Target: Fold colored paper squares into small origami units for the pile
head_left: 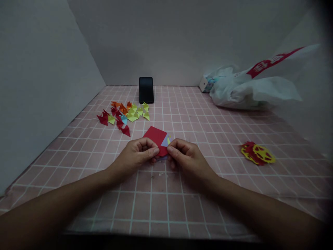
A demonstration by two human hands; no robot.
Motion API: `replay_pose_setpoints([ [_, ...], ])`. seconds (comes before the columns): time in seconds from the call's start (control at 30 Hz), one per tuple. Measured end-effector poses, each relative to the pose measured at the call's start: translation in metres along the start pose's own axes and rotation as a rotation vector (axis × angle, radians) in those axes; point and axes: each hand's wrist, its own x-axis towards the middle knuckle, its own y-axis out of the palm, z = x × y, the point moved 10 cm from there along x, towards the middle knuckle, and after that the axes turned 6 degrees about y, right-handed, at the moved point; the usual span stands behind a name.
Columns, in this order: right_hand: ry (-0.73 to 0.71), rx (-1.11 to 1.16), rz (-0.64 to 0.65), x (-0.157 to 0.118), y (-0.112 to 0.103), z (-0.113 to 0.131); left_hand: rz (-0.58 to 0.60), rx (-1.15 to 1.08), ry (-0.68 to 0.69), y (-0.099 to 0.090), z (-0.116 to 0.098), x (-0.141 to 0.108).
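A red paper [156,135] is between my two hands near the middle of the table, with lilac and yellow paper [167,140] showing at its right edge. My left hand [144,150] pinches the lower left part of the red paper between thumb and fingers. At the paper's right corner, my right hand [180,152] is closed in a pinch on it. Part of the lower edge of the paper is hidden by my fingertips. Several small folded paper pieces [132,114] in red, orange, yellow and blue lie beyond my left hand.
A black phone [146,90] stands at the back of the pink checked cloth [179,222]. A white plastic bag [234,92] and a small box [204,84] are at the back right. Red and yellow paper cut-outs [257,153] lie at the right.
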Motion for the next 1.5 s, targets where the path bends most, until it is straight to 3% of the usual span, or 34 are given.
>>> replay_pose_setpoints([
  [0.1, -0.015, 0.040, -0.028, 0.001, -0.003, 0.002, 0.004, -0.025, -0.046, 0.001, 0.003, 0.000],
  [0.3, 0.003, 0.124, 0.079, 0.001, 0.013, -0.004, -0.095, 0.024, 0.089, -0.004, -0.011, -0.002],
  [0.6, -0.030, 0.044, 0.037, 0.001, 0.007, 0.003, -0.036, 0.049, 0.090, 0.007, -0.004, -0.007],
  [0.83, -0.009, -0.021, 0.107, -0.002, 0.016, 0.003, 0.038, 0.121, 0.093, 0.010, -0.005, -0.006],
  [1.1, -0.046, 0.065, 0.091, 0.000, 0.013, 0.003, -0.047, 0.079, 0.081, 0.004, -0.008, -0.006],
  [1.5, -0.010, 0.073, 0.038, 0.000, 0.010, 0.004, -0.022, 0.170, 0.106, 0.007, -0.010, -0.007],
])
